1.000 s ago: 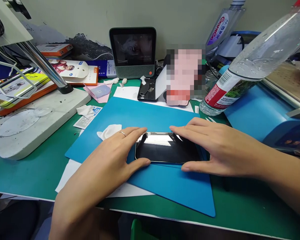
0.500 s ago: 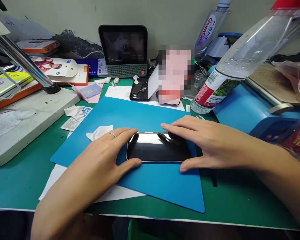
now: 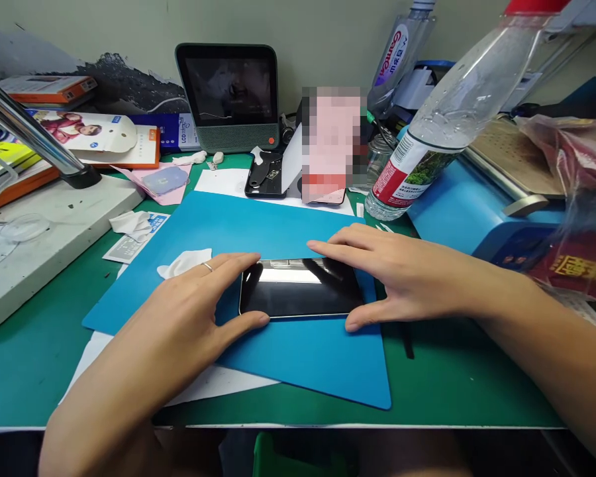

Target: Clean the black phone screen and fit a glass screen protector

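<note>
A smartphone [image 3: 298,298] with a dark, glossy screen lies face up and lengthwise on a blue mat [image 3: 322,364]. Its left end is between the thumb and fingers of my left hand [image 3: 189,318], which wears a ring. My right hand [image 3: 402,275] grips the opposite end, thumb at the near edge and fingers along the far edge. Light and finger reflections show in the glass. Just beyond my left fingers rests a crumpled white wipe [image 3: 186,264]. The phone's underside is hidden.
Behind the mat are a smart display [image 3: 231,93], an opened black phone [image 3: 265,175] and a tilted plastic bottle [image 3: 427,146]. A white lamp base [image 3: 40,245] stands at left, a blue machine [image 3: 477,212] at right. White paper [image 3: 218,384] pokes out under the mat.
The whole scene has shifted slightly left in view, as the camera turned a little. Both hands keep the same hold, and the phone stays in place on the mat.
</note>
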`<act>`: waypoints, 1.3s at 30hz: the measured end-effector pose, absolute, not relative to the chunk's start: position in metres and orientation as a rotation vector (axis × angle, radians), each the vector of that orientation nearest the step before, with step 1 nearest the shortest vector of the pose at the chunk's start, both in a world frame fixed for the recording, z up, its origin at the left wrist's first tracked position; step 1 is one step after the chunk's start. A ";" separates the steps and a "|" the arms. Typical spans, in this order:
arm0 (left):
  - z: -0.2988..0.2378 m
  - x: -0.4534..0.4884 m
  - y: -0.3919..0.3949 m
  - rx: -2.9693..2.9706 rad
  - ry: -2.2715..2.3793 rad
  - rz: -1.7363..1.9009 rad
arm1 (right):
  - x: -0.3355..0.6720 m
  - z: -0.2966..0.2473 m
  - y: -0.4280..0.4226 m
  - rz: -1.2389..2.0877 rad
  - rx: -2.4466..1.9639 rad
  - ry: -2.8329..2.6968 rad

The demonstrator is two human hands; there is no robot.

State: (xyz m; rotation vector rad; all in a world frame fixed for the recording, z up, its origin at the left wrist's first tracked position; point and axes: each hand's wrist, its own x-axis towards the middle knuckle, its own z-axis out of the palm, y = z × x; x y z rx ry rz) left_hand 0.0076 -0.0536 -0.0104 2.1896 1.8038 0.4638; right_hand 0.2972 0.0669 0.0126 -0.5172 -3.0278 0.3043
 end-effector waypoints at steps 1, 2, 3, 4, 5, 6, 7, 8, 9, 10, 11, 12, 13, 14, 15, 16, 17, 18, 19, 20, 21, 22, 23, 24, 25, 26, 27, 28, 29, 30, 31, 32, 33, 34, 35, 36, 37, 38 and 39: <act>-0.010 0.008 -0.054 2.186 1.804 0.463 | 0.297 0.013 0.067 0.305 -0.527 -3.034; -0.010 0.008 -0.054 2.182 1.804 0.458 | 0.297 0.013 0.067 0.304 -0.540 -3.042; -0.009 0.008 -0.054 2.181 1.802 0.452 | 0.297 0.013 0.066 0.301 -0.551 -3.050; -0.009 0.008 -0.054 2.183 1.799 0.446 | 0.296 0.014 0.066 0.299 -0.561 -3.058; -0.009 0.009 -0.054 2.186 1.795 0.444 | 0.296 0.014 0.065 0.296 -0.566 -3.063; -0.009 0.009 -0.053 2.188 1.795 0.446 | 0.296 0.015 0.065 0.292 -0.568 -3.067; -0.009 0.009 -0.053 2.192 1.792 0.447 | 0.296 0.015 0.065 0.289 -0.567 -3.069; -0.009 0.009 -0.053 2.197 1.791 0.448 | 0.296 0.015 0.065 0.286 -0.562 -3.069; -0.009 0.009 -0.053 2.200 1.791 0.447 | 0.296 0.015 0.064 0.281 -0.556 -3.068; -0.009 0.009 -0.053 2.202 1.793 0.443 | 0.296 0.015 0.064 0.278 -0.550 -3.067; -0.009 0.009 -0.053 2.204 1.795 0.438 | 0.296 0.015 0.064 0.273 -0.542 -3.067; -0.010 0.009 -0.053 2.209 1.799 0.434 | 0.296 0.015 0.064 0.266 -0.536 -3.064; -0.010 0.008 -0.054 2.215 1.803 0.428 | 0.296 0.015 0.064 0.257 -0.530 -3.060; -0.010 0.008 -0.054 2.223 1.808 0.425 | 0.297 0.015 0.064 0.249 -0.523 -3.056; -0.011 0.008 -0.054 2.232 1.814 0.426 | 0.297 0.015 0.064 0.241 -0.516 -3.054; -0.012 0.007 -0.054 2.243 1.817 0.430 | 0.297 0.015 0.063 0.233 -0.509 -3.053; -0.013 0.007 -0.054 2.253 1.817 0.435 | 0.297 0.015 0.063 0.226 -0.504 -3.055; -0.013 0.007 -0.054 2.262 1.815 0.439 | 0.296 0.015 0.063 0.217 -0.501 -3.057; -0.014 0.007 -0.054 2.270 1.808 0.441 | 0.296 0.016 0.063 0.206 -0.500 -3.062; -0.014 0.007 -0.053 2.277 1.803 0.445 | 0.295 0.016 0.063 0.195 -0.498 -3.064; -0.015 0.007 -0.053 2.284 1.797 0.443 | 0.295 0.016 0.063 0.181 -0.494 -3.063; -0.015 0.007 -0.053 2.292 1.793 0.440 | 0.294 0.016 0.063 0.166 -0.481 -3.058; -0.015 0.006 -0.053 2.301 1.795 0.440 | 0.294 0.017 0.063 0.152 -0.465 -3.051; -0.015 0.006 -0.054 2.309 1.798 0.440 | 0.294 0.017 0.063 0.140 -0.449 -3.043; -0.015 0.006 -0.054 2.316 1.803 0.443 | 0.294 0.017 0.062 0.132 -0.434 -3.035; -0.015 0.007 -0.054 2.319 1.807 0.447 | 0.295 0.017 0.062 0.128 -0.426 -3.029; -0.015 0.007 -0.054 2.320 1.807 0.451 | 0.295 0.017 0.062 0.129 -0.423 -3.028; -0.015 0.007 -0.054 2.318 1.807 0.455 | 0.295 0.017 0.062 0.134 -0.425 -3.029; -0.015 0.007 -0.054 2.314 1.805 0.454 | 0.295 0.017 0.063 0.140 -0.428 -3.033; -0.015 0.007 -0.055 2.309 1.802 0.449 | 0.295 0.017 0.063 0.146 -0.430 -3.037; -0.015 0.007 -0.055 2.304 1.799 0.443 | 0.295 0.017 0.063 0.152 -0.433 -3.041; -0.015 0.007 -0.055 2.298 1.797 0.437 | 0.295 0.017 0.063 0.158 -0.436 -3.044; -0.015 0.007 -0.055 2.292 1.798 0.433 | 0.295 0.016 0.064 0.165 -0.438 -3.046; -0.015 0.006 -0.055 2.287 1.801 0.431 | 0.295 0.016 0.064 0.169 -0.440 -3.048; -0.015 0.006 -0.055 2.284 1.805 0.431 | 0.295 0.016 0.064 0.172 -0.440 -3.047; -0.015 0.006 -0.055 2.281 1.808 0.435 | 0.295 0.016 0.065 0.173 -0.440 -3.046; -0.015 0.006 -0.054 2.277 1.809 0.439 | 0.295 0.015 0.065 0.176 -0.438 -3.045; -0.015 0.007 -0.054 2.271 1.806 0.443 | 0.294 0.015 0.065 0.179 -0.436 -3.044; -0.015 0.007 -0.054 2.262 1.803 0.446 | 0.294 0.015 0.065 0.182 -0.436 -3.044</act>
